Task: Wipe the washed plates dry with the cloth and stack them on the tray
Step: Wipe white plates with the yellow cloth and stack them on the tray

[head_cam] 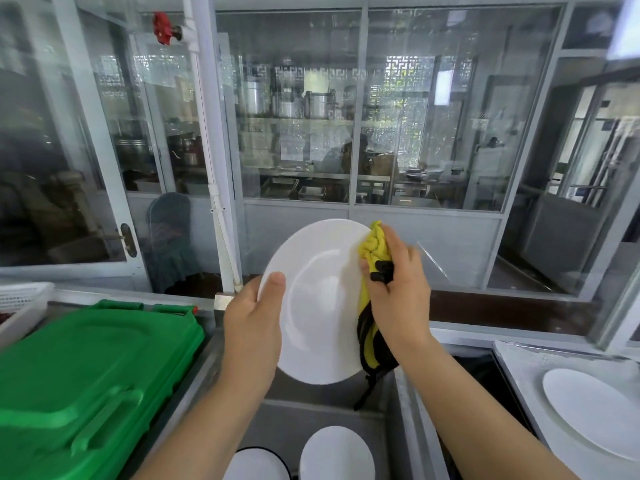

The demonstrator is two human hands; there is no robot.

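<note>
Left counter: green plastic lidded bin [86, 375], white plastic basket [20, 299] just behind it.
Upper left: red valve handle [162, 28] on white pipe [207, 133].
Beyond glass: metal pots [304, 102] on shelves.

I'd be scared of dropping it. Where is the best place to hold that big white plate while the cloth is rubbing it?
Probably at the rim, from the side away from the cloth. The plate stands tilted up on edge, so the left hand pinches its left rim, thumb on the face. That leaves the face free for the yellow cloth, which the right hand presses on the right edge.
</note>
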